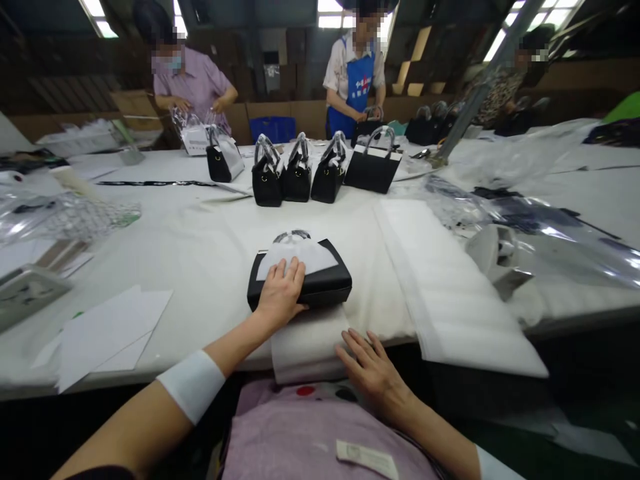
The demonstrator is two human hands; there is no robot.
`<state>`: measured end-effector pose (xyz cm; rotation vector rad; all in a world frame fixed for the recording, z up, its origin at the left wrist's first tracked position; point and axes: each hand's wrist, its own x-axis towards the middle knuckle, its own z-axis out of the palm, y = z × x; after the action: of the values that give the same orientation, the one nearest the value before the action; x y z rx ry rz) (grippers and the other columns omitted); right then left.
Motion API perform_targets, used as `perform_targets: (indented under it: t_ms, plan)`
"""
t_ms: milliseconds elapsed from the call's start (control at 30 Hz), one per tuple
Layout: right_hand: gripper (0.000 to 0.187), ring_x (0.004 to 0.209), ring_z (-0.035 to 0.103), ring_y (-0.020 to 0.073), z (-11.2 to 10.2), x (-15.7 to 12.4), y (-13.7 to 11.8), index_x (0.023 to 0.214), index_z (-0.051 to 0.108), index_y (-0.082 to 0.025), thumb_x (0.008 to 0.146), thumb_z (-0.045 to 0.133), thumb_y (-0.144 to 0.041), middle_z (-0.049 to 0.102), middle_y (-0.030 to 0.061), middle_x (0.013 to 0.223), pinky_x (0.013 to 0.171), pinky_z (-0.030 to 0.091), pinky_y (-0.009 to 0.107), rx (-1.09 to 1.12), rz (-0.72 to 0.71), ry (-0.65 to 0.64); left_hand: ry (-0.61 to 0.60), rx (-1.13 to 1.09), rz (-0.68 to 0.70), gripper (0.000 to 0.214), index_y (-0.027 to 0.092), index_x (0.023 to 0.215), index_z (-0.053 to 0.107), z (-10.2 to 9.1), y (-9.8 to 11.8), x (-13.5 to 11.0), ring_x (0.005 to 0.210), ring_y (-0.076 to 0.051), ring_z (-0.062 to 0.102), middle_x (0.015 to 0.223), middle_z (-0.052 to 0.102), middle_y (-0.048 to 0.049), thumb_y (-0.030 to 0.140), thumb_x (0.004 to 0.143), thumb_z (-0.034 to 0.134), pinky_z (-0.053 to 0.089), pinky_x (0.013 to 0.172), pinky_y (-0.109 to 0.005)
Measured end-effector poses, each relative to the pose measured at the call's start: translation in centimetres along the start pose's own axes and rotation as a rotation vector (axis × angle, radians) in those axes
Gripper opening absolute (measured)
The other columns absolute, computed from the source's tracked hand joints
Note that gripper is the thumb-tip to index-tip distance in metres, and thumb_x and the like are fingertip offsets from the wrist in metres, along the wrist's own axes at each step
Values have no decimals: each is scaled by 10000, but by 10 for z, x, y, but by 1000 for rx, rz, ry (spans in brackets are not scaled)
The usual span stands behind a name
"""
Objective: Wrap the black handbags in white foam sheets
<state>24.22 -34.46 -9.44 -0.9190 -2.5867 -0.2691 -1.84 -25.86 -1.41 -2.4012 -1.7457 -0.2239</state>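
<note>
A small black handbag (320, 283) lies on its side on the white table (200, 247), with a white sheet (300, 257) over its top face. My left hand (281, 293) rests flat on the bag's near left part, fingers stretched out. My right hand (369, 370) lies open at the table's near edge, fingertips touching a white foam sheet (305, 343) that hangs over the edge under the bag.
Several black handbags (297, 177) stand upright farther back. A stack of white foam sheets (450, 287) lies to the right, clear plastic bags (545, 233) beyond it. White paper sheets (110, 330) lie at the left. Three people work across the table.
</note>
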Motion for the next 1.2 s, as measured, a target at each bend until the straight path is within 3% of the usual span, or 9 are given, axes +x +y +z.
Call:
perform_targets:
  t_ms: [100, 233, 367, 467, 633, 800, 967, 1100, 1200]
  plan:
    - [485, 1312, 435, 294, 15, -21, 6, 1349, 490, -217, 877, 508, -104, 483, 171, 1410, 1064, 320, 557, -65, -5, -46, 13, 11, -3, 962, 121, 1429, 297, 0, 0, 0, 1340, -399, 337, 1490, 361, -171, 455, 662, 773, 282, 1093, -497]
    - [518, 1323, 422, 308, 26, -25, 23, 1376, 456, -266, 881, 537, -142, 445, 172, 1440, 1087, 235, 605, -127, 54, -6, 36, 19, -10, 968, 116, 1417, 313, -2, 3, -2, 1322, -397, 358, 1477, 381, -171, 459, 645, 785, 295, 1081, -489]
    - [444, 1308, 449, 259, 23, -7, 20, 1343, 488, -242, 918, 455, -121, 514, 131, 1394, 1124, 165, 605, -44, -182, 33, 59, 20, -29, 945, 137, 1418, 304, -4, 8, -5, 1313, -386, 365, 1471, 392, -161, 452, 661, 773, 300, 1070, -486]
    - [405, 1316, 443, 236, 16, 12, 7, 1321, 501, -177, 944, 369, -104, 555, 130, 1352, 1124, 227, 580, 102, -260, 65, 59, 24, -28, 944, 188, 1422, 300, -5, 9, -8, 1311, -383, 359, 1489, 373, -136, 436, 650, 785, 303, 1056, -488]
    - [405, 1217, 546, 244, 4, 48, -7, 1328, 490, -125, 951, 389, -235, 626, 164, 1243, 1010, 459, 462, 455, -134, 302, 2, 42, 19, 991, 315, 1400, 324, -8, 7, -6, 1269, -420, 374, 1567, 226, -74, 399, 559, 840, 369, 951, -514]
    - [212, 823, 689, 182, -24, 69, -19, 999, 672, -207, 937, 474, -248, 729, 58, 899, 773, 557, 293, 711, 227, 380, -28, 39, 14, 985, 325, 1395, 311, -10, 6, -5, 1229, -427, 388, 1563, 235, -76, 369, 565, 840, 376, 912, -524]
    - [240, 767, 675, 169, -53, 54, -33, 984, 659, -204, 935, 425, -221, 713, 41, 837, 731, 541, 270, 781, 110, 259, -24, -16, -3, 937, 321, 1381, 322, -7, 9, -4, 1215, -419, 392, 1542, 282, -66, 310, 594, 832, 365, 920, -525]
    - [243, 790, 694, 162, -60, 58, -30, 1026, 654, -221, 910, 453, -147, 729, 27, 884, 715, 552, 241, 696, 151, 310, 2, -29, -33, 913, 290, 1386, 316, -8, 14, -3, 1222, -426, 372, 1529, 299, -88, 291, 619, 810, 362, 919, -543]
    - [320, 840, 694, 172, -65, 70, -20, 1151, 615, -227, 893, 470, -106, 727, 38, 951, 748, 555, 250, 511, 86, 371, 13, -15, -27, 921, 292, 1387, 307, -9, 15, 0, 1210, -402, 386, 1521, 310, -79, 352, 617, 809, 377, 918, -528]
